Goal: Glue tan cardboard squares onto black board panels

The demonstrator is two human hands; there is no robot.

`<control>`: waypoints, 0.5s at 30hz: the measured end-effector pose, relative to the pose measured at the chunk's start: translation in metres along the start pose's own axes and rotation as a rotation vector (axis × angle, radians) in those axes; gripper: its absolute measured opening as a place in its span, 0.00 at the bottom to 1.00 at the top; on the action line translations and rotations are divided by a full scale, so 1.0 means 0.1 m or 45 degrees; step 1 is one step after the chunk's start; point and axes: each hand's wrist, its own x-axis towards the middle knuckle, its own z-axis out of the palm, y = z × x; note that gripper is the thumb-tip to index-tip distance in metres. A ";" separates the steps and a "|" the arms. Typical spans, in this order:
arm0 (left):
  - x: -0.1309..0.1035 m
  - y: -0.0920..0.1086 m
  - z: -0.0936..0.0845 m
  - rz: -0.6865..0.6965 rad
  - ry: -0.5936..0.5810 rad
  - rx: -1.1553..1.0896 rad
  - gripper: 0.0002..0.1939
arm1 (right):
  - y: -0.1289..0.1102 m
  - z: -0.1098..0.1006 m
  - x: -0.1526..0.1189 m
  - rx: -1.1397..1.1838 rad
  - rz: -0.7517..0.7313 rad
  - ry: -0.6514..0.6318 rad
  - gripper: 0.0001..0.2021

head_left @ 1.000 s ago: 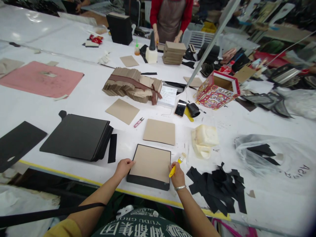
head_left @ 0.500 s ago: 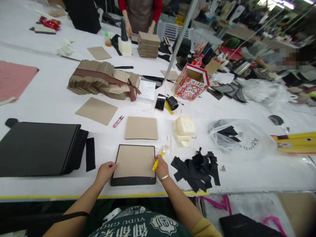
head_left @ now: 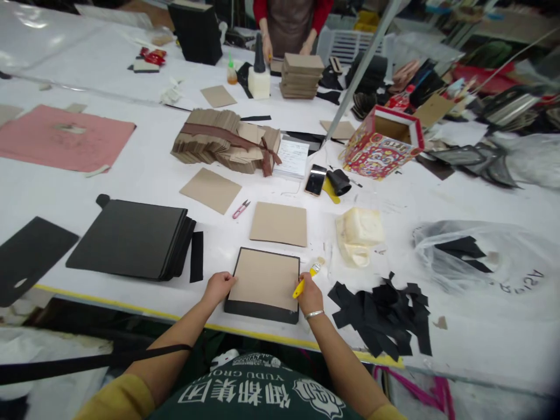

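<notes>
A tan board [head_left: 268, 274] lies on a black panel [head_left: 261, 311] close to the table's front edge, with a black strip showing along its near side. My left hand [head_left: 219, 288] is closed at the left edge of the board, fingertips pinching it. At the right edge, my right hand [head_left: 310, 295] is closed round a yellow-handled brush [head_left: 307, 279], its bristles pointing away to the upper right; its fingers also touch the board's edge. Another tan board [head_left: 279, 224] lies just beyond. A pale container [head_left: 359, 233] stands to the right.
Black panels [head_left: 126, 238] are stacked at left, beside a black strip [head_left: 196, 256]. Black fabric pieces [head_left: 385, 315] lie right of my right hand. Small pink snips [head_left: 241, 209], a phone [head_left: 315, 179] and a red box [head_left: 382, 143] sit farther back. A person [head_left: 291, 26] works across the table.
The view has turned to the left, so the table's things appear farther right and more panels show at left. My hands keep their hold at the board's sides.
</notes>
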 end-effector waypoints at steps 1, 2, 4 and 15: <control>0.00 0.00 0.00 -0.002 0.000 0.005 0.15 | 0.00 0.00 0.00 0.002 -0.001 -0.007 0.07; 0.00 0.00 -0.01 -0.005 0.002 0.008 0.15 | 0.00 0.00 0.01 0.002 0.000 -0.015 0.07; 0.00 0.00 -0.02 -0.010 0.000 0.013 0.15 | -0.01 0.00 0.01 -0.007 0.007 -0.028 0.07; 0.00 0.06 -0.05 -0.028 -0.055 0.210 0.15 | -0.06 -0.01 0.02 -0.132 0.041 -0.104 0.07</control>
